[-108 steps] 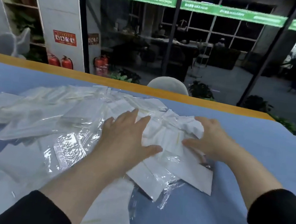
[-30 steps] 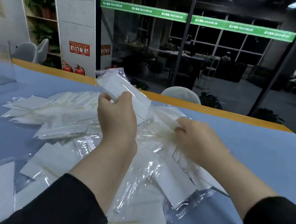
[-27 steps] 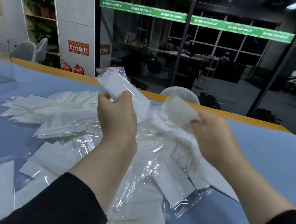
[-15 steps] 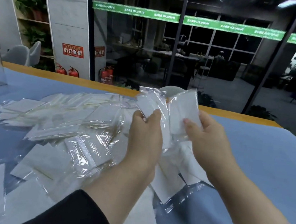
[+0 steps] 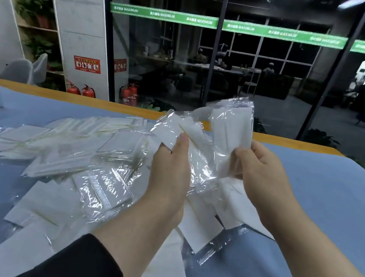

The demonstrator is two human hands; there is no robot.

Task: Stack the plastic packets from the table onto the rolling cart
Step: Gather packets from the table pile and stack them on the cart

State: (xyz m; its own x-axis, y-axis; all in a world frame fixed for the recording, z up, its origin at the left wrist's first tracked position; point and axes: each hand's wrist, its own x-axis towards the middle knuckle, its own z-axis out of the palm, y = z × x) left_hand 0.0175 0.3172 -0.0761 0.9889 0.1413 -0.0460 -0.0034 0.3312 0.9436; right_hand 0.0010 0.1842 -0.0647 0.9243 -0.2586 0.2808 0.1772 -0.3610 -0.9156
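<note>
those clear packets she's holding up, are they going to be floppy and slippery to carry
Probably floppy: the packets gripped by the left hand and right hand bend and crinkle. Likely slippery: the film is glossy, and the pile has slid into a loose fan. Seemingly light.

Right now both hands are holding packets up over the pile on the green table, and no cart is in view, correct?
Not quite: the table is blue with an orange far edge, not green, as the head view shows. The rest holds: the left hand and right hand hold packets above the pile, and no cart is in view.
</note>
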